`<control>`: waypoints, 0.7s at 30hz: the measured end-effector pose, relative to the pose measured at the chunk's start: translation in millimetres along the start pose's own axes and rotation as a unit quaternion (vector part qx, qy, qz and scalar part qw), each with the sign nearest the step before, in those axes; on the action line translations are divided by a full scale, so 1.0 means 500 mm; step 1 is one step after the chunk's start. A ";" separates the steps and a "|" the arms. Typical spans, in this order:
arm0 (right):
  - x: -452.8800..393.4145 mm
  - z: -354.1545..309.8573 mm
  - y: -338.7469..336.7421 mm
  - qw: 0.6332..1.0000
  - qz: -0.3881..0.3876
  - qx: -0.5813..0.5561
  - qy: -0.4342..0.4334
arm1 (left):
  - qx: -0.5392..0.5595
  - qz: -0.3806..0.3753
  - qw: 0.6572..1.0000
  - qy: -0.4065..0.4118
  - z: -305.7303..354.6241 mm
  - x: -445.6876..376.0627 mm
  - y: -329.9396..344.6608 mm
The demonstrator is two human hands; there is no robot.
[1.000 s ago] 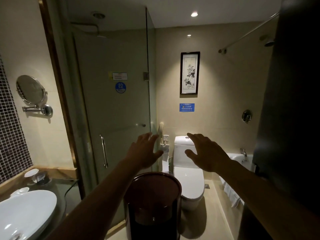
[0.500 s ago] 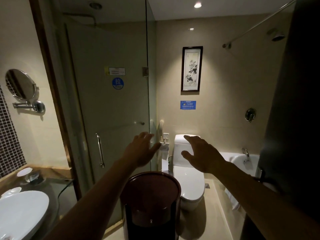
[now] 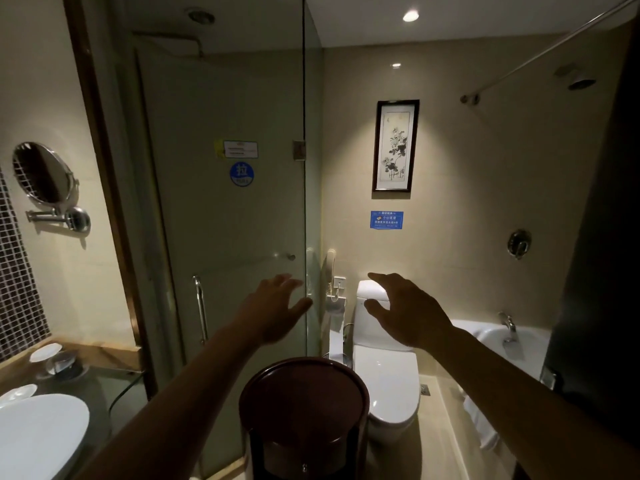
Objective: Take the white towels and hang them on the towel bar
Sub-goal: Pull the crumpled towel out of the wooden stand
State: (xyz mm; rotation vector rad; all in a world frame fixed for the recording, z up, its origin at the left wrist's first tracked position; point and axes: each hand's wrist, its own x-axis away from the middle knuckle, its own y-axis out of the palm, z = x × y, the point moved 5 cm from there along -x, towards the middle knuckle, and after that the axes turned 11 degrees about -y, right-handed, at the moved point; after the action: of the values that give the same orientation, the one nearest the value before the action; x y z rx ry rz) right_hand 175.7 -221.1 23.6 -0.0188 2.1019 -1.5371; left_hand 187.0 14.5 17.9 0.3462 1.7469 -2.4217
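**Inspector A:** Left to right, please. Worktop first.

**Inspector B:** The worktop [image 3: 104, 379] at eight o'clock carries a white basin [image 3: 38, 441] and small dishes. No towel on it that I can make out. The glass shower door [image 3: 225, 237] stands at eleven o'clock.

**A:** The hands?

**B:** The left hand [image 3: 273, 310] is raised in front of the shower glass, fingers spread wide, holding nothing. The right hand [image 3: 408, 313] is level with it at about one o'clock, in front of the toilet [image 3: 388, 375], also spread and empty.

**A:** And the white towels?

**B:** One white towel [image 3: 479, 424] shows, draped over the bathtub [image 3: 491, 336] edge at about four o'clock, partly behind the right forearm. It hangs downward, long axis near vertical. Whether it is more than one towel, I cannot tell.

**A:** Which hand is nearer?

**B:** The right, in my judgement. The towel lies below and to the right of it; the left hand is well apart. The reach would need to drop toward five o'clock.

**A:** Towel bar?

**B:** Not identified. A rod [image 3: 554, 53] runs overhead at two o'clock; its purpose is unclear.
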 end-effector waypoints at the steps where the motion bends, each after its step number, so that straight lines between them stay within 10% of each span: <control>1: -0.007 0.000 0.004 1.000 -0.002 -0.004 -0.002 | -0.003 -0.006 1.000 -0.003 -0.003 -0.003 0.009; 21: -0.153 0.023 0.100 0.999 -0.035 -0.001 -0.018 | -0.026 -0.016 0.999 0.026 -0.007 -0.162 0.056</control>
State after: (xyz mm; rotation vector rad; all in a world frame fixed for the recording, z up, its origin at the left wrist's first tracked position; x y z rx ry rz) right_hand 260.7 -189.8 7.5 -0.1214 2.0954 -1.5631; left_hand 272.2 7.0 12.7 0.3811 1.8471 -2.4033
